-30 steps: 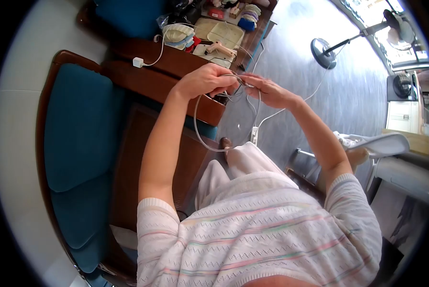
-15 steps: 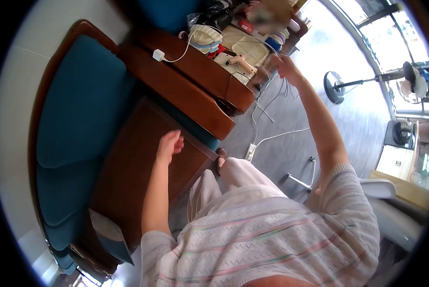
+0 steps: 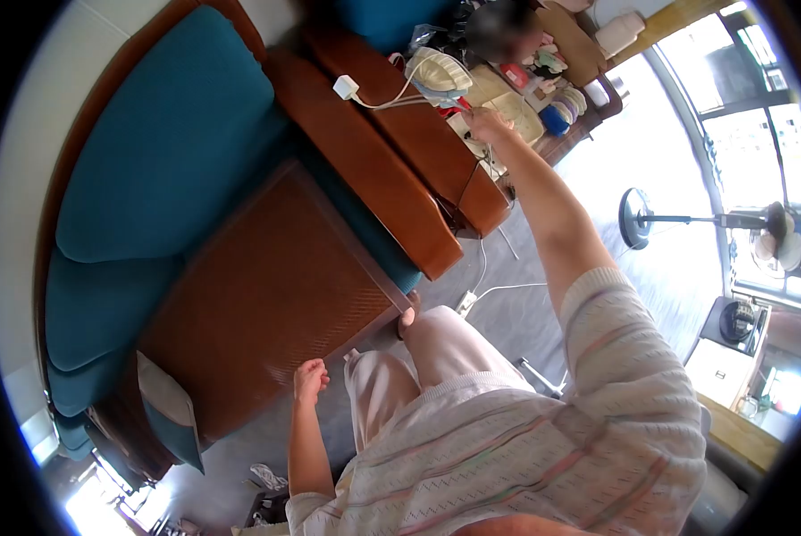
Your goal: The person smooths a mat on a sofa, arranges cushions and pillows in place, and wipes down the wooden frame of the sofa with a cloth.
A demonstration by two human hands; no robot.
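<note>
My right hand (image 3: 491, 127) reaches over the cluttered table at the top, its fingers closed around a grey cable (image 3: 484, 154) that hangs below it. Beside it lie a cream ribbed item (image 3: 438, 71) and a beige tray (image 3: 507, 105). A white plug adapter (image 3: 345, 87) with a white cord rests on the brown wooden armrest. Down by my knee, my left hand (image 3: 311, 381) is loosely curled, with nothing visible in it, near the edge of the brown mat.
A blue-cushioned sofa (image 3: 163, 134) with a brown seat mat (image 3: 266, 286) fills the left. A power strip (image 3: 465, 302) lies on the floor with cords. A standing fan (image 3: 634, 219) is at the right. Another person's head is at the top.
Both hands were together on the looped cable, then parted. My right hand carried the cable over the table; my left hand dropped toward my knee. The view has turned and shifted.
</note>
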